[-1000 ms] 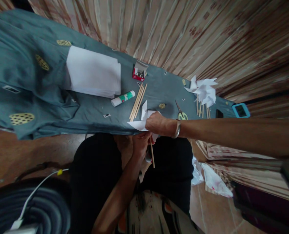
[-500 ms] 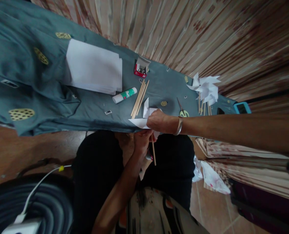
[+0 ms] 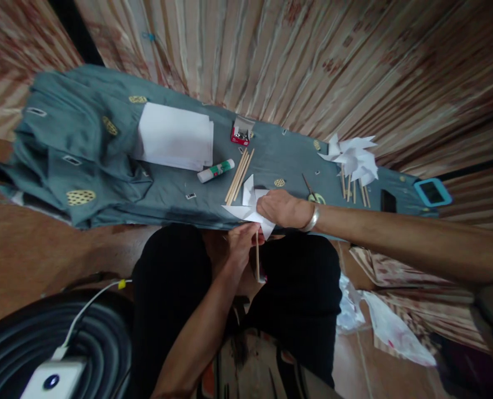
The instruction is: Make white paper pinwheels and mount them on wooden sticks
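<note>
A white paper pinwheel (image 3: 251,214) with pointed blades is at the table's front edge, between my hands. My left hand (image 3: 243,239) is closed beneath it, gripping the wooden stick (image 3: 257,257), which points down between my knees. From the right, my right hand (image 3: 283,208), with a silver bangle on the wrist, is closed over the pinwheel's right side; its fingertips are hidden. Several loose wooden sticks (image 3: 239,177) lie just beyond. A glue stick (image 3: 216,170) is left of those, and scissors (image 3: 313,195) lie behind my right wrist.
On the grey-green cloth (image 3: 286,158) lie a stack of white paper (image 3: 175,136), a small red box (image 3: 241,133) of metal pieces and several pinwheels (image 3: 357,158) on sticks. A dark phone (image 3: 388,201) and a blue-framed device (image 3: 432,192) are far right. A pleated curtain (image 3: 246,61) hangs behind.
The view has shifted, showing more of the table's ends. My right hand sits slightly further right on the pinwheel, uncovering more of its blades. The stick hangs more upright in my left hand.
</note>
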`<state>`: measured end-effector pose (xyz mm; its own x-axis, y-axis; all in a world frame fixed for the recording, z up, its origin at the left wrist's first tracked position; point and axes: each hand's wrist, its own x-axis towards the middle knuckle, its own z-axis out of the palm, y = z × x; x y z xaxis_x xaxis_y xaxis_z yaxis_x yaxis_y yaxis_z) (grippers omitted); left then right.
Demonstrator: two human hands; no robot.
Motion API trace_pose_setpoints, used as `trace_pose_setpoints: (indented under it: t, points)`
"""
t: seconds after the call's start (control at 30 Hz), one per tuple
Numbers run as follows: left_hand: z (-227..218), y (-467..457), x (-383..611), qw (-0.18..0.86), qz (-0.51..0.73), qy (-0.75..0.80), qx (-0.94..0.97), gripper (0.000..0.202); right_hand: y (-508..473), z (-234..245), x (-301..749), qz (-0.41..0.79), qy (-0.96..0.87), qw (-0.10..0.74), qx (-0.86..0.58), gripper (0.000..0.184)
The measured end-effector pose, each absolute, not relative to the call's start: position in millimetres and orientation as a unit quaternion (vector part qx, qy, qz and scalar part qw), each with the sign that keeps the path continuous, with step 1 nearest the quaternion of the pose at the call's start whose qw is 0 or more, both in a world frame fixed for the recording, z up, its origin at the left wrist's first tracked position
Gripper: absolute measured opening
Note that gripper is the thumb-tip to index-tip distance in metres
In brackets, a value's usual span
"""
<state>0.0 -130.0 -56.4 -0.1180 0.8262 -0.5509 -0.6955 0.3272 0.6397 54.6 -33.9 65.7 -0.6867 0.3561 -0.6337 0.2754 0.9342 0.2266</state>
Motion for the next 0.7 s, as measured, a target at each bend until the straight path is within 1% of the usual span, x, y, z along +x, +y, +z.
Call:
trace_pose_setpoints:
  t: [0.07,0.13,0.23,0.3,0.37,0.4,0.47,0.57,0.63,0.7]
  points:
    - [-56.9,-129.5,0.0,0.661,0.574,0.48,0.054,0.035,-32.9,68.2,66.4,0.071,0.924,0.327,0.186,0.033]
    - [-57.2,-128.7,0.3,0.661,0.572,0.485,0.036,0.038,-34.4,67.1,83.0,0.089,0.934,0.274,0.211,0.035]
    - [-54.9,-128.6,0.2,0.668,0.571,0.477,0.033,0.042,-46.0,59.3,111.7,0.107,0.944,0.143,0.277,0.04]
    - [-50.9,-129.1,-0.3,0.673,0.57,0.47,0.04,0.043,-60.9,52.6,128.4,0.084,0.923,0.08,0.366,0.041]
    - [-44.9,-129.2,-0.9,0.675,0.568,0.468,0.049,0.042,-80.0,46.9,140.9,0.02,0.895,0.024,0.444,0.039]
    - [-41.2,-128.9,-1.2,0.674,0.569,0.467,0.055,0.042,-90.0,44.5,145.7,-0.016,0.881,-0.022,0.473,0.036]
    - [-32.4,-127.0,-1.5,0.671,0.573,0.466,0.068,0.041,-108.5,40.1,152.5,-0.095,0.848,-0.108,0.511,0.032]
    - [-16.2,-120.6,-1.6,0.658,0.587,0.464,0.082,0.037,-124.2,33.7,156.9,-0.209,0.782,-0.199,0.553,0.029]
    - [-3.9,-114.1,-1.2,0.645,0.602,0.462,0.095,0.034,-123.7,29.2,156.2,-0.29,0.748,-0.228,0.552,0.031]
    - [8.9,-106.2,-0.4,0.634,0.616,0.452,0.119,0.032,-116.0,24.6,152.6,-0.382,0.73,-0.228,0.519,0.034]
